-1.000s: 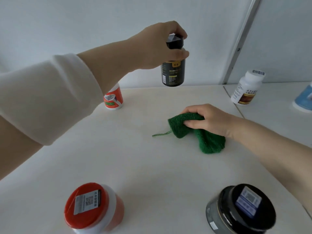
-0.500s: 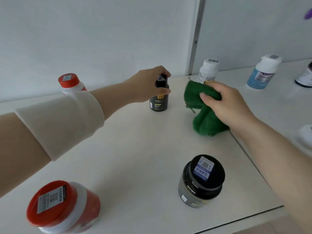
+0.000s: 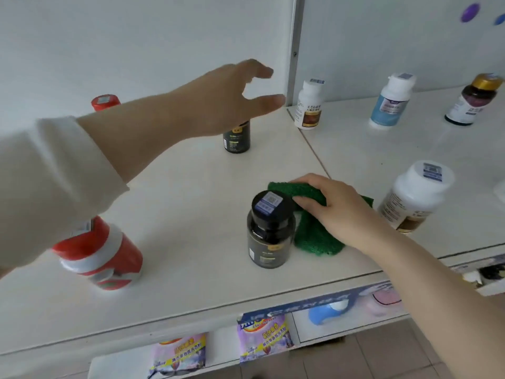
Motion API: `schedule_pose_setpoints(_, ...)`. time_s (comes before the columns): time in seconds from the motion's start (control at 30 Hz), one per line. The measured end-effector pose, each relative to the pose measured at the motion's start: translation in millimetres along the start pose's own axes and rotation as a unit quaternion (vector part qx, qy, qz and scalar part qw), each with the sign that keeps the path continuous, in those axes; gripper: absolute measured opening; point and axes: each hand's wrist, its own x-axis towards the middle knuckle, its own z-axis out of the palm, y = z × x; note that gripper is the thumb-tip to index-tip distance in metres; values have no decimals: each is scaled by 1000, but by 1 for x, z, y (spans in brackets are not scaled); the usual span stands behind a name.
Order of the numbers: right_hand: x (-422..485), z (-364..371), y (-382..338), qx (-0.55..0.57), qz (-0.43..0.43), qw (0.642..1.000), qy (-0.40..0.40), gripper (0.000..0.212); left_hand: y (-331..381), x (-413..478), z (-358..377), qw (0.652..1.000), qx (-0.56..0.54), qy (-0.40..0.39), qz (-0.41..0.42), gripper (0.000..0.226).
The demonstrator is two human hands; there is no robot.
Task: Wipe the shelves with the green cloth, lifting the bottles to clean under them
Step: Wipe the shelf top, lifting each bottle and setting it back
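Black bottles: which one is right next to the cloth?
The near black bottle, touching the green cloth under the right hand. The small one stands farther back.

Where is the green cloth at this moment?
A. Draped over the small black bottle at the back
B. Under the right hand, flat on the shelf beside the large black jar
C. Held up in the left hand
B: the right hand presses the green cloth onto the shelf, right of the large black jar.

open shelf (image 3: 191, 203) centre, black bottle (image 3: 270, 228) beside cloth (image 3: 314, 236)
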Motion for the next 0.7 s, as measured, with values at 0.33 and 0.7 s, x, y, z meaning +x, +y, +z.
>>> schedule_pose_setpoints(0.33, -16, -12, -9, -2, -45, 999, 4, 38, 47, -134, 78, 991, -93, 53, -78, 50)
schedule_pose_setpoints(0.7, -51, 44, -50, -69, -139, 982, -105, 41, 35, -176, -5, 942, -165, 278, -86, 26)
